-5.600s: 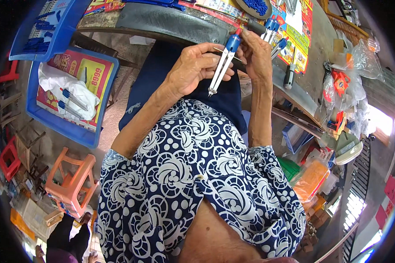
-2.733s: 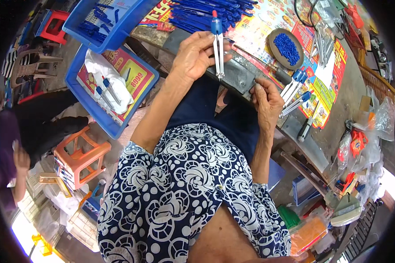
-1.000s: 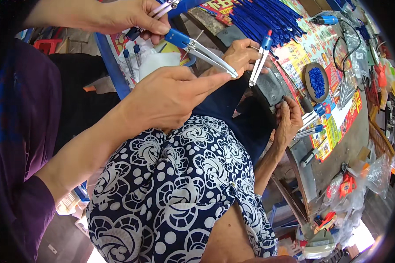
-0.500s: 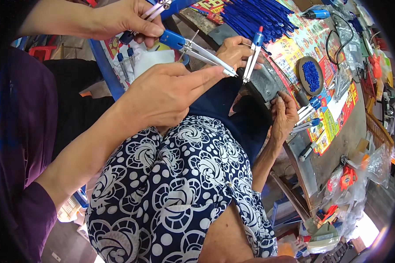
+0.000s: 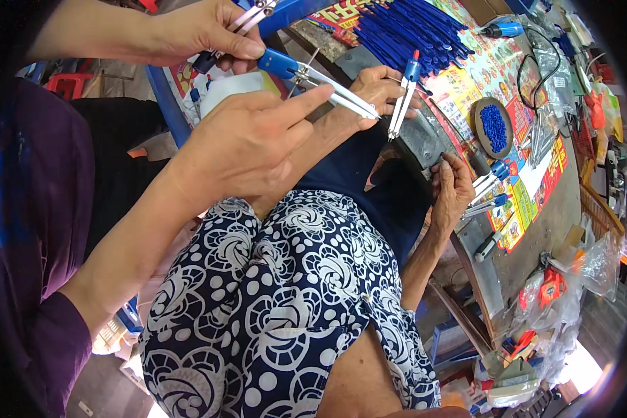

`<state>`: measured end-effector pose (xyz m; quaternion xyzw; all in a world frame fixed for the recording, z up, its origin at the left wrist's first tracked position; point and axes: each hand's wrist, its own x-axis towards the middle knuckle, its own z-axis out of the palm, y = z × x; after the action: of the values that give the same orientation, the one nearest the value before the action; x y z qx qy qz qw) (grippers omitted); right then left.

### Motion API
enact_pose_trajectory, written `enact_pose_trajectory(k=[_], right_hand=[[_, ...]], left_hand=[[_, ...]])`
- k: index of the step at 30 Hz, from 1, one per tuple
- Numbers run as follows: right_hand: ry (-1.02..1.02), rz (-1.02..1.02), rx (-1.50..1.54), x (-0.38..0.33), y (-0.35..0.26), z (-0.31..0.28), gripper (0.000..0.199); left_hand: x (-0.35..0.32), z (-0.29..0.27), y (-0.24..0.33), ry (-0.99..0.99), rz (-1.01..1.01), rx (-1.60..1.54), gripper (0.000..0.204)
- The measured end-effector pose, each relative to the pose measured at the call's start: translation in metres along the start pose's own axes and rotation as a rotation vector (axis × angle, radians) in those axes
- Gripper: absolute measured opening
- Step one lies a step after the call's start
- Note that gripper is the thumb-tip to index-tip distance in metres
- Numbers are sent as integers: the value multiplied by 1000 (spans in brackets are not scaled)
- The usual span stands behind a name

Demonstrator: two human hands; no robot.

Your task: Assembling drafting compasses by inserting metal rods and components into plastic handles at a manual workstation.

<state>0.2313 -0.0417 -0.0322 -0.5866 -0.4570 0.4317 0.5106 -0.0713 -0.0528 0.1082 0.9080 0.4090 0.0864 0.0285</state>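
My left hand (image 5: 377, 92) is closed on a drawing compass (image 5: 403, 104) with a blue head, a red tip and white legs, its legs pointing down. At the bench edge, thumb and fingers of my right hand (image 5: 453, 182) are pressed together; anything between them is hidden. A co-worker in purple sleeves reaches in from the left. Their upper hand (image 5: 233, 38) has hold of compasses, one of them a blue-headed compass (image 5: 280, 64) whose white legs reach close to mine. The co-worker's other hand (image 5: 254, 143) extends an index finger near those legs.
Blue strip-like parts (image 5: 411, 35) are heaped on the paper-covered bench (image 5: 536, 237). An oval dish (image 5: 506, 139) holds small blue pieces. Beside my right hand lie more compasses (image 5: 491, 202). A blue-handled tool (image 5: 505, 29) with a black cord sits at the back.
The co-worker's pointing finger has drawn back to the left and up from the compass tips. The compass in my left hand has shifted slightly; my right hand has hardly moved.
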Motion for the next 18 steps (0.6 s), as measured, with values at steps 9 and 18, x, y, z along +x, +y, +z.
enact_pose_trajectory(k=[9, 18], right_hand=[[38, 39, -6, -1, -1, -7, 20], [0, 37, 66, -1, -11, 1, 18]], left_hand=[[6, 12, -15, 53, 23, 19, 14], [-7, 3, -6, 45, -24, 52, 10]])
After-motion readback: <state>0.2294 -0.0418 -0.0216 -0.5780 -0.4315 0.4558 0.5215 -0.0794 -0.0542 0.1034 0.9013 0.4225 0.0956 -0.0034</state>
